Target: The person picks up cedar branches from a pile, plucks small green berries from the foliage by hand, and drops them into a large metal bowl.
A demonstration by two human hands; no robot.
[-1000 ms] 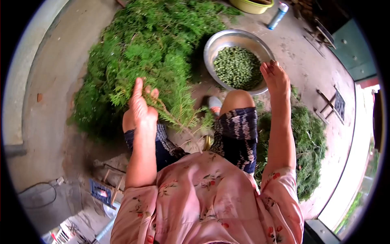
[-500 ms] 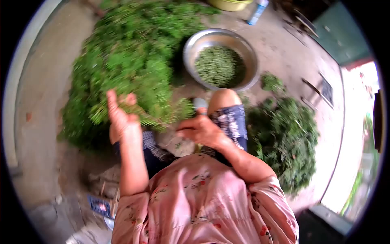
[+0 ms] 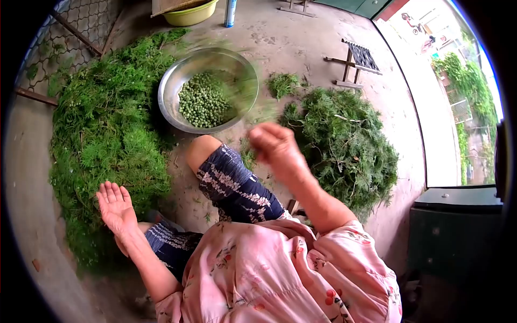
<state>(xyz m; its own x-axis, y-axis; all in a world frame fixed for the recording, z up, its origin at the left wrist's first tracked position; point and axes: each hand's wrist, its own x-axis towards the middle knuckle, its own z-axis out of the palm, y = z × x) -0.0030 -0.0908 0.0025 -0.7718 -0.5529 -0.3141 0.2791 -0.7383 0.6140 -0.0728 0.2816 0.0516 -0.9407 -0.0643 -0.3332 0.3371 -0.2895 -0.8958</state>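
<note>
My left hand (image 3: 117,211) is open with the palm up and fingers stretched out, holding nothing, beside the large heap of leafy green branches (image 3: 107,129). My right hand (image 3: 273,144) is raised beyond my knee, fingers curled and smeared by motion. A blurred green sprig (image 3: 245,86) extends from it across the right side of a metal basin (image 3: 167,107). Small round green berries (image 3: 202,102) lie in the basin. Right of that hand is a second, darker heap of branches (image 3: 350,151).
A small clump of greenery (image 3: 283,84) lies behind the right heap. Farther back are a yellow tub (image 3: 191,15), a blue spray can (image 3: 230,13) and a folding stool (image 3: 355,62). A dark green cabinet (image 3: 458,231) stands at right by the doorway.
My right hand has swung right and forward with the sprig. My left hand has come away from the foliage, back and left, and opened. The view has turned to the right.
</note>
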